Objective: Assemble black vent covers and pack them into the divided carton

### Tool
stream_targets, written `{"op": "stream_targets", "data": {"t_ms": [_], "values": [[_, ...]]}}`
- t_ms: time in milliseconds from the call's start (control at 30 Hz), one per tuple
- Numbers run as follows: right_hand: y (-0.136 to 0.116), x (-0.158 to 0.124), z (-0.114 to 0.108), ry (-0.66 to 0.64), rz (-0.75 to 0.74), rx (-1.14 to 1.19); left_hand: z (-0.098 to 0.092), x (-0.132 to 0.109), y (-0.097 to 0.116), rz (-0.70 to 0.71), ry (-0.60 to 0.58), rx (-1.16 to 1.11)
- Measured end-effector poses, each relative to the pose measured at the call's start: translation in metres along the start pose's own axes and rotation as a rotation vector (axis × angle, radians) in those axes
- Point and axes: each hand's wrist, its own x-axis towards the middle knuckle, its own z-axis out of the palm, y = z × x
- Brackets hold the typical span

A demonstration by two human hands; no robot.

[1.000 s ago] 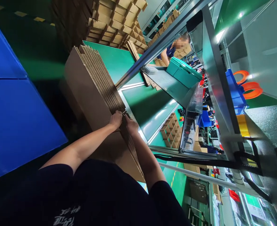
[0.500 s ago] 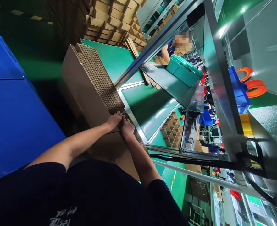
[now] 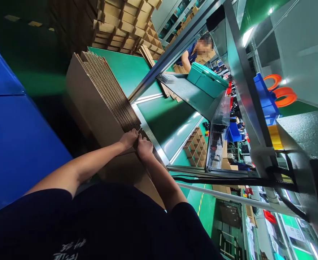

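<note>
While a blue panel bounds the far left, I note a dark gap between it and the cardboard stack, whose sheets lie flat against one another with corrugated edges exposed. I judge each sheet light and stiff but the stack together heavy; edges may be rough and corners likely crush, so a hold suits the broad faces, several layers deep. Left hand: fingers closed in a pinch on the stack's upper edge. Right hand: closed likewise, just beside it; I cannot tell whether either also pinches something thin. Next right, a metal rail runs close along the stack and restricts sideways movement there. Beyond it lies a green surface, which I judge gives more room, limited by a slanting frame bar and a cardboard divider grid.
</note>
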Motion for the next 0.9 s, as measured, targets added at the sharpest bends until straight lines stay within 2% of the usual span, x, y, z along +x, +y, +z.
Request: {"op": "stream_targets", "data": {"t_ms": [433, 900], "values": [[0.000, 0.000, 0.005, 0.017, 0.018, 0.020, -0.006, -0.001, 0.002, 0.010, 0.003, -0.006], [0.004, -0.002, 0.005, -0.037, 0.000, -0.013, -0.016, -0.003, -0.001, -0.021, -0.064, -0.020]]}}
